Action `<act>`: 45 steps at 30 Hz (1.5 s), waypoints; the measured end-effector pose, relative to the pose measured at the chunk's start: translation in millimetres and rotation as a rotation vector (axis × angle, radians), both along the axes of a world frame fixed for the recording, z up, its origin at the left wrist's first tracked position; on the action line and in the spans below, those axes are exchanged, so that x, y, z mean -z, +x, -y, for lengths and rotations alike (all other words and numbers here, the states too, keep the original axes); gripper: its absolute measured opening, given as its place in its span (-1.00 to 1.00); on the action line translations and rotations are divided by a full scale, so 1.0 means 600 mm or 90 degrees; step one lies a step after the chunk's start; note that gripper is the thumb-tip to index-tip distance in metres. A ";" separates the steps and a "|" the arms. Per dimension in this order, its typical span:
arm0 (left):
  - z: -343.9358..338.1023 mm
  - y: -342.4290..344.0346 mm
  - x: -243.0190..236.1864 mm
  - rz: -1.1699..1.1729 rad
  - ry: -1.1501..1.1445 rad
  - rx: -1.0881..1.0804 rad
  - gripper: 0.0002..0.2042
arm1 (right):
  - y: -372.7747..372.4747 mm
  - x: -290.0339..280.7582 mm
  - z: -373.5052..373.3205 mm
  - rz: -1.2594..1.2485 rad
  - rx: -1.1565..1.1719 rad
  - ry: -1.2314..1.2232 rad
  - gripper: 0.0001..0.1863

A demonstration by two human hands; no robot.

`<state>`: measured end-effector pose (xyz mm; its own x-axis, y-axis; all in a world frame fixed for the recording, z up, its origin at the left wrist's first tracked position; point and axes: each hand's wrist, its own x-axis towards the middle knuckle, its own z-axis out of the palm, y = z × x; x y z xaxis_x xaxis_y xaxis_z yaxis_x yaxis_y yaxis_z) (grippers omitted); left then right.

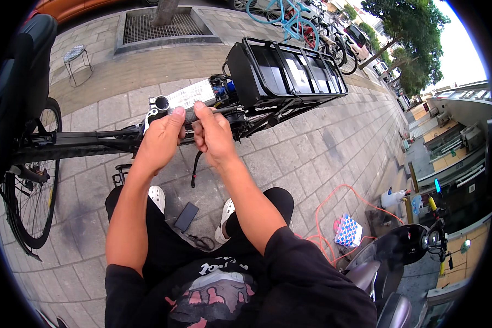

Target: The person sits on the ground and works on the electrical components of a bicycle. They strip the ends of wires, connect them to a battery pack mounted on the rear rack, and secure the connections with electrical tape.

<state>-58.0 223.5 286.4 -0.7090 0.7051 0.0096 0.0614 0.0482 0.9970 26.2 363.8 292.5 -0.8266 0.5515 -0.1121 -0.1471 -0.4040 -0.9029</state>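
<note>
A: Where are the hands?
B: Right by the silver box (pixel 191 93) on the bicycle. The left hand (pixel 165 135) is just below its left half, fingers curled and thumb forward. The right hand (pixel 216 132) is just below its right end, thumb pressed toward bent fingers.
A: Gripping anything?
B: I can't tell. The fingers hide whatever might be pinched between them.
A: And around the silver box?
B: At its left end there's a round clamp (pixel 160 103) with a silver lever. Blue wiring (pixel 230 86) bunches at its right end, and past that sits the big black case (pixel 245 74), inside a rack.
A: Below it?
B: A black cable (pixel 195 170) hangs down, its end free. Farther below, a dark phone (pixel 186 216) lies on the paving (pixel 290 158) between the person's shoes.
A: Anything farther off?
B: A small stool (pixel 75 53), well to its upper left.
</note>
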 end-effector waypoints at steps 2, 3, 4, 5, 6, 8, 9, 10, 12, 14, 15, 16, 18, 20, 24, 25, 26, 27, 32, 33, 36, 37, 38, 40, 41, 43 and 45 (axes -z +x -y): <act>0.009 0.001 -0.026 0.106 -0.057 0.039 -0.38 | 0.011 -0.010 0.002 -0.038 -0.033 -0.037 -0.56; 0.016 -0.003 -0.042 0.123 -0.102 0.058 -0.35 | 0.013 -0.012 0.003 -0.051 -0.041 -0.058 -0.57; 0.019 -0.004 -0.050 0.140 -0.148 0.078 -0.31 | 0.016 -0.013 0.003 -0.065 -0.048 -0.080 -0.57; 0.018 -0.002 -0.042 0.058 -0.127 0.015 -0.35 | 0.016 -0.007 0.007 -0.062 -0.043 -0.061 -0.57; 0.008 0.004 -0.025 -0.024 -0.103 -0.043 -0.38 | 0.017 0.005 0.005 -0.059 -0.034 -0.039 -0.57; 0.004 0.010 -0.018 -0.105 -0.047 -0.074 -0.44 | 0.014 0.014 0.005 -0.053 -0.012 -0.020 -0.57; 0.008 0.012 -0.024 -0.103 -0.015 -0.047 -0.47 | 0.012 0.015 0.006 -0.051 0.001 -0.022 -0.57; 0.013 0.015 -0.032 -0.101 0.016 -0.019 -0.50 | 0.009 0.017 0.006 -0.049 0.015 -0.025 -0.57; 0.016 0.018 -0.047 -0.149 -0.026 -0.060 -0.61 | 0.002 0.015 0.006 -0.026 0.028 -0.032 -0.56; 0.008 0.012 -0.062 -0.179 -0.047 -0.124 -0.63 | 0.002 0.013 0.006 -0.001 0.036 -0.018 -0.56; 0.005 0.015 -0.086 -0.236 -0.105 -0.169 -0.68 | 0.004 0.012 0.007 0.013 0.038 -0.001 -0.57; -0.011 0.014 -0.095 -0.315 -0.057 -0.143 -0.69 | 0.006 0.012 0.008 0.028 0.040 0.017 -0.57; -0.045 0.010 -0.107 -0.461 0.041 -0.098 -0.71 | 0.008 0.024 0.007 0.036 0.049 0.006 -0.65; -0.094 0.020 -0.124 -0.516 -0.053 -0.005 -0.65 | 0.008 0.043 0.000 0.016 0.050 0.000 -0.78; -0.154 0.036 -0.103 -0.590 -0.147 0.009 -0.66 | 0.006 0.084 -0.010 0.017 0.064 0.134 -0.95; -0.161 0.038 -0.097 -0.589 -0.161 0.007 -0.67 | 0.008 0.087 -0.013 0.034 0.051 0.127 -0.97; -0.168 0.040 -0.091 -0.598 -0.163 -0.003 -0.68 | 0.012 0.085 -0.014 0.043 0.058 0.112 -0.96; -0.174 0.041 -0.085 -0.608 -0.166 -0.014 -0.69 | 0.014 0.083 -0.015 0.051 0.064 0.098 -0.94; -0.184 0.037 -0.066 -0.662 -0.149 0.000 -0.73 | 0.017 0.095 -0.022 0.080 0.072 0.200 -0.87; -0.183 0.036 -0.067 -0.658 -0.123 0.003 -0.73 | 0.013 0.112 -0.033 0.072 0.073 0.257 -0.86; -0.180 0.025 -0.071 -0.607 -0.066 0.031 -0.76 | 0.009 0.136 -0.061 0.094 0.057 0.440 -0.78; -0.180 0.021 -0.072 -0.584 -0.050 0.043 -0.77 | 0.012 0.141 -0.070 0.109 0.048 0.504 -0.75; -0.179 0.018 -0.068 -0.564 -0.037 0.031 -0.76 | 0.018 0.130 -0.067 0.135 0.034 0.517 -0.74; -0.178 0.009 -0.053 -0.524 -0.018 0.000 -0.76 | 0.025 0.099 -0.053 0.185 -0.001 0.542 -0.68; -0.179 0.013 -0.057 -0.476 -0.030 0.007 -0.75 | 0.031 0.093 -0.054 0.188 -0.023 0.535 -0.66; -0.181 0.022 -0.066 -0.381 -0.055 0.020 -0.75 | 0.042 0.086 -0.056 0.193 -0.069 0.521 -0.63; -0.195 0.026 -0.043 -0.328 -0.025 0.027 -0.74 | 0.047 0.098 -0.068 0.175 -0.083 0.517 -0.60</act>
<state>-42.4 340.6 312.0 -0.5900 0.7400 0.3230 0.5462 0.0711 0.8346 54.4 404.6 233.5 -0.8900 0.4506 0.0705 0.1209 0.3821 -0.9162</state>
